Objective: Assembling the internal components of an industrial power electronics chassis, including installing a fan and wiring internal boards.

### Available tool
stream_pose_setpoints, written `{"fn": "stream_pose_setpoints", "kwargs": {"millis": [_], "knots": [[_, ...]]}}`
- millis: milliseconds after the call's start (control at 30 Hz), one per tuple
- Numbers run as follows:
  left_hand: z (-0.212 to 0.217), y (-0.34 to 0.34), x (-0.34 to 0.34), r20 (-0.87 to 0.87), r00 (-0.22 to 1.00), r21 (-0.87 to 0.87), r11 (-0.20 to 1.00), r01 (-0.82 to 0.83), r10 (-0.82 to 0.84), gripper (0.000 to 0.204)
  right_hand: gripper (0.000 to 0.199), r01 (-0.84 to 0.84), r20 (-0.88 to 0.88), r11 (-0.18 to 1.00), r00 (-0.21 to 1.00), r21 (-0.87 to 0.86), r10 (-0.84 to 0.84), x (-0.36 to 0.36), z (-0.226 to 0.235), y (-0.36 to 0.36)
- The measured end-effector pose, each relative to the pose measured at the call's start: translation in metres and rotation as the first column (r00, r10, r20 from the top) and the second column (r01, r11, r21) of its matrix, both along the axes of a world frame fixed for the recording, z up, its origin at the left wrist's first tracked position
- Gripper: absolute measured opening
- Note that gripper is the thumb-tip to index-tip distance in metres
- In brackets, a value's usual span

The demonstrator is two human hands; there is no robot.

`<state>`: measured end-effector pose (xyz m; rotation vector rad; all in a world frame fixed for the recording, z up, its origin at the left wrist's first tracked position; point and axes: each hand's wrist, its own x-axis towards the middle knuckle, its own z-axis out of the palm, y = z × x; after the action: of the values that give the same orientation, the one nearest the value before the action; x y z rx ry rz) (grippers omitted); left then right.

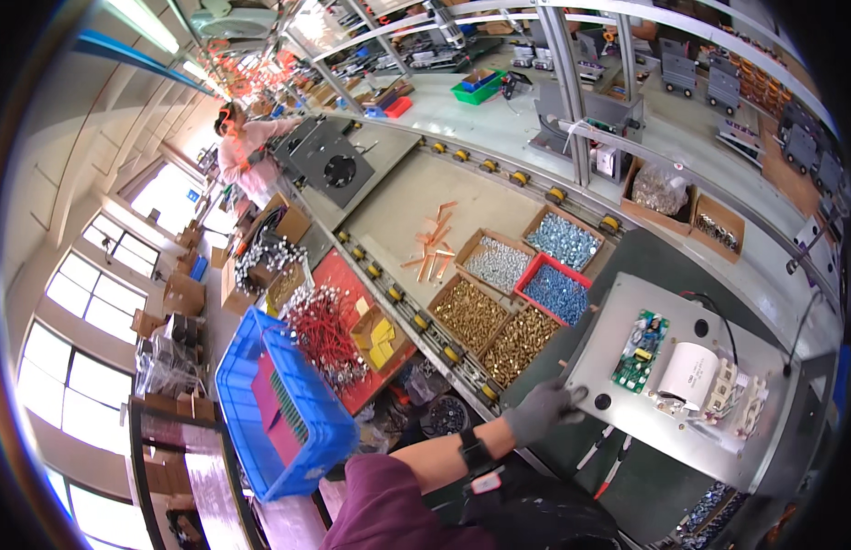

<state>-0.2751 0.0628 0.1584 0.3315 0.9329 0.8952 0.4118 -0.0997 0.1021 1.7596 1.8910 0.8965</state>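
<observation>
My left hand (pixel 543 409), in a grey glove, grips the near left corner of a grey metal plate (pixel 664 431) that lies on the dark green bench mat (pixel 645 486). On the plate sit a green circuit board (pixel 640 350), a white cylinder-shaped part (pixel 689 374) and pale terminal blocks (pixel 735 394), with black wires running off to the right. My right hand is out of view.
Left of the plate stand several open boxes of screws: brass ones (pixel 469 314), silver ones (pixel 499 263) and a red bin (pixel 555 291). Copper strips (pixel 434 243) lie on the belt. A blue crate (pixel 279 403) and red wire bundles (pixel 323 330) sit at left. Another person (pixel 247 151) works farther up the line.
</observation>
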Motion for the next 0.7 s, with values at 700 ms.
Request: {"fn": "stream_pose_setpoints", "kwargs": {"millis": [700], "knots": [[0.019, -0.092, 0.162, -0.001, 0.933, 0.02, 0.933, 0.36, -0.36, 0.057, 0.029, -0.012, -0.721, 0.842, 0.523, -0.539, -0.455, -0.089, -0.055, 0.181]]}}
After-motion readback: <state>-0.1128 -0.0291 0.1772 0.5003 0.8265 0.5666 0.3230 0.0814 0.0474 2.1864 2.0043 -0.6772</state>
